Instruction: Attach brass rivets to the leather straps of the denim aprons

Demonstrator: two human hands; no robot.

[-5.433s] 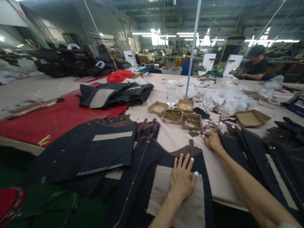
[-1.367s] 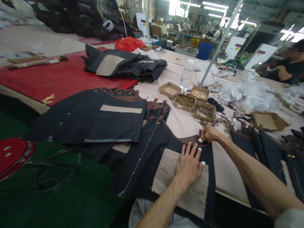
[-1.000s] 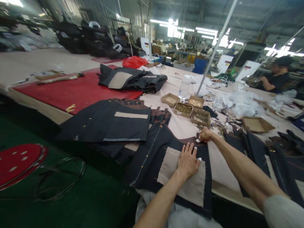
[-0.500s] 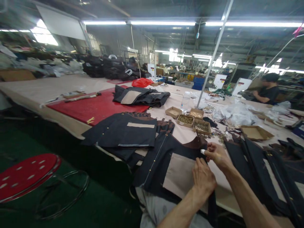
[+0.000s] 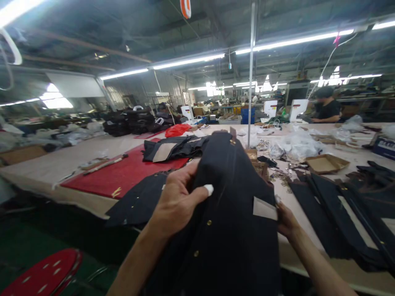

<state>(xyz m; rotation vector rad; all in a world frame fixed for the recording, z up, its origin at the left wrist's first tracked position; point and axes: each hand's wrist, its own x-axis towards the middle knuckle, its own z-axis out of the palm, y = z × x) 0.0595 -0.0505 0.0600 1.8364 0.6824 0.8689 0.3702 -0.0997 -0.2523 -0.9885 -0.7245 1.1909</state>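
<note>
Head view. Left hand (image 5: 177, 201) grips the left edge of a dark denim garment panel (image 5: 234, 213), thumb over the front, fingers tucked behind, so the cloth is lifted clear of the tabletop (image 5: 296, 242) and hangs in front of the camera. Right hand (image 5: 285, 220) is mostly hidden behind the panel's right edge; it looks closed on the fabric near a small beige patch (image 5: 264, 209). A grip on both sides keeps the piece spread flat and taut, its brass rivets (image 5: 209, 222) facing the wearer. The panel is near and centre, raised, and blocks much of the table behind it.

Lower left, another dark panel (image 5: 138, 199) lies flat over the tabletop's near edge. Farther off, a folded dark bundle (image 5: 174, 149) sits partly on a red mat (image 5: 123, 174). To the right, long dark pieces (image 5: 333, 209) lie fanned side by side.

Containers: an open cardboard tray (image 5: 325, 163) at mid right appears empty inside. Just behind the raised panel, small cardboard boxes (image 5: 257, 162) show only their edges; contents cannot be told. Loose metal hardware (image 5: 279, 174) lies scattered beside them. Clear plastic bags (image 5: 298, 144) are heaped farther back.

Far right, another person (image 5: 327, 109) sits at the table.
</note>
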